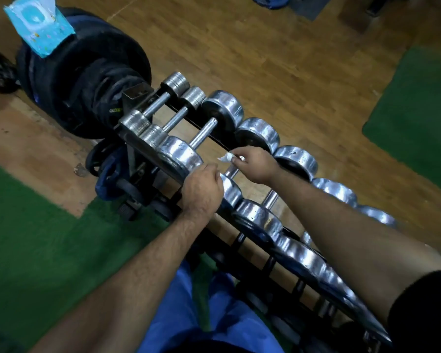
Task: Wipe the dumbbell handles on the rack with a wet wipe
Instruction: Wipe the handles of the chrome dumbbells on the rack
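on the black metal rack [148,151] of chrome dumbbells [178,151], my left hand [201,191] grips a weight head; my right hand [255,163] pinches a crumpled white wet wipe [225,157].

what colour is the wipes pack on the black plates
Light blue soft wipes pack, clearest in the head view.

There is just one camera. It sits on the person's head and looks forward and down from high up. The picture is wide and bends at the edges. The rack [148,149] of dumbbells is close and runs from the upper left to the lower right. Both arms reach in from the bottom of the frame. The wood floor [290,59] fills the top.
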A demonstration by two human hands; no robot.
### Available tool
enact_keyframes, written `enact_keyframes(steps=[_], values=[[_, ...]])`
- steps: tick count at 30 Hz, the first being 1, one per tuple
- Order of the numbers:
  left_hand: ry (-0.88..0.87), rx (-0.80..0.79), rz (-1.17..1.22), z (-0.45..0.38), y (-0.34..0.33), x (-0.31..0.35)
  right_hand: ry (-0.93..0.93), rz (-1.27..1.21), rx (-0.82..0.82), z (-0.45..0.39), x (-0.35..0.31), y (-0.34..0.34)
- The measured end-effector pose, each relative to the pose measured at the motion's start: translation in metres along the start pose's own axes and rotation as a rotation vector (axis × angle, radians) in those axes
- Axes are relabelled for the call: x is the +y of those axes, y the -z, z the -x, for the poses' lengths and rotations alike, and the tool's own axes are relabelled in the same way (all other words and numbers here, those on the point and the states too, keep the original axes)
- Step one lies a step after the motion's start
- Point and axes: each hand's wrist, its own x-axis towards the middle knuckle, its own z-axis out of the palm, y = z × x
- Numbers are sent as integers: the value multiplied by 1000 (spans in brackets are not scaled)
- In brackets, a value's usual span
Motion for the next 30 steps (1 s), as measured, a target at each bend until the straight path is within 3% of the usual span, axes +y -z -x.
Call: enact_keyframes(steps=[3,7,12,16,21,25,30], values=[[74,-4,6,11,-12,7,221,380,-147,5,4,4],[146,-6,22,15,-27,10,347,506,-255,4,5,-4],[163,-10,-10,16,-31,8,430,531,-238,-4,12,-4],[186,-27,-99,8,-23,18,306,584,-132,-26,23,0],[255,-96,-83,-4,-12,26,461,516,-228,-10,17,-15],[227,-88,-22,-3,-18,19,337,535,-130,-31,34,7],[238,-71,-19,0,-30,20,497,467,-221,0,23,-13]])
